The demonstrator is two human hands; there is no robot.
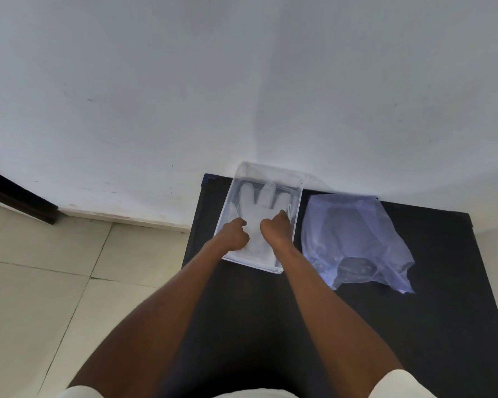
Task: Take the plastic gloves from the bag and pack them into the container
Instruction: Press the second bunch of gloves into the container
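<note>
- While the plastic glove (256,225) is laid flat in the clear container (296,222) on the black table (385,326), its long axis runs front to back, fingers toward the wall (242,81).
- The left hand (235,234) and right hand (275,229) are curled, pressed on the glove's edges.
- The bag (354,239) is positioned just right of the container.

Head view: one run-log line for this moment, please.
stage: packing | left hand, right hand: on glove in container | bag: right of container, on table
</note>
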